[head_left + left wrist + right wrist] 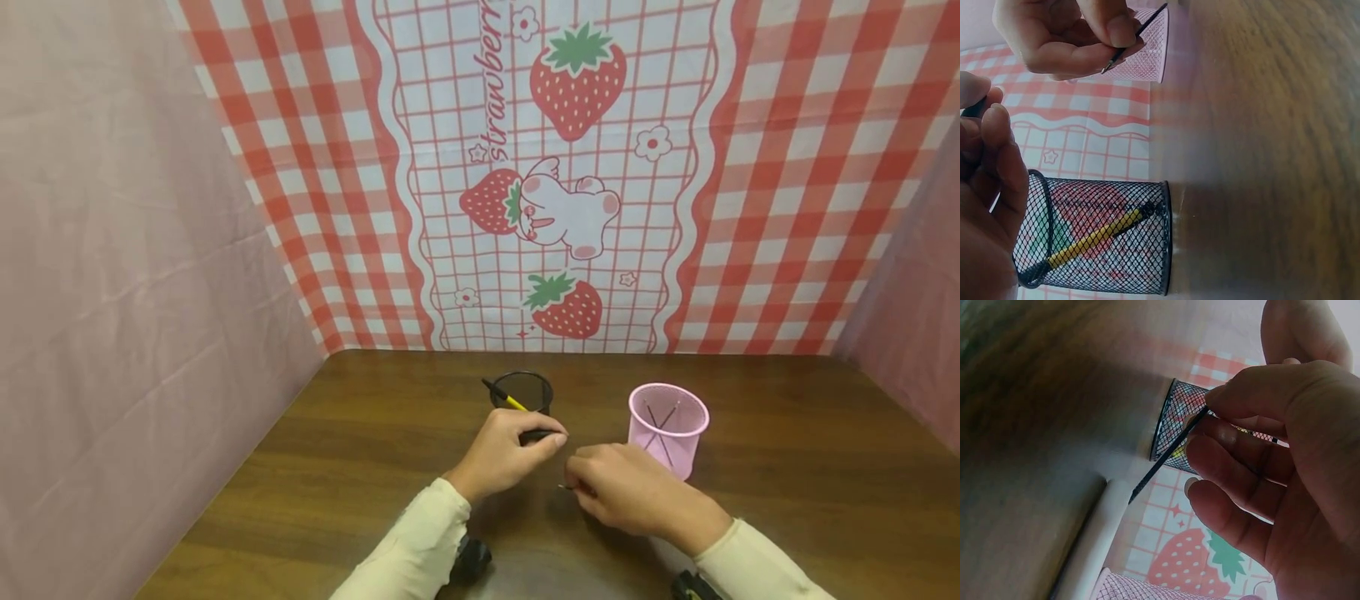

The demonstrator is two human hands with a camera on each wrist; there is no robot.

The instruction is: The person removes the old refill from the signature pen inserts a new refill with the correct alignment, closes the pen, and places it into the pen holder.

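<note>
the left hand (497,457) is reaching in from the lower left, its thumb and fingers pinching a short black piece (535,436) just in front of the black mesh cup (1110,278). the right hand (633,492) is hovering above the tabletop (810,483) with its back facing up, near the pink mesh cup (678,462); its thumb and forefinger are pinching a thin dark rod (1160,467), while the other fingers are curling loosely. the two hands are facing each other, near but not touching. both forearms are wearing cream sleeves (412,542), and dark devices (471,560) are sitting at the wrists.

the brown wood-grain tabletop is bearing both cups, which are standing upright. a yellow-and-black pen (1094,240) is leaning inside the black cup, its top poking past the rim, and thin rods (663,427) are crossing inside the pink one. behind, a red-and-white checked cloth (787,167) with strawberries is hanging; plain pinkish sheets (150,250) are closing the sides.

in the head view the left hand is hiding much of the black cup, and the right hand is covering part of the pink cup. the fingers are concealing much of the black piece, so its full form is escaping me. a pale, blurred shape (1094,544) in the right wrist view is being too indistinct to name.
</note>
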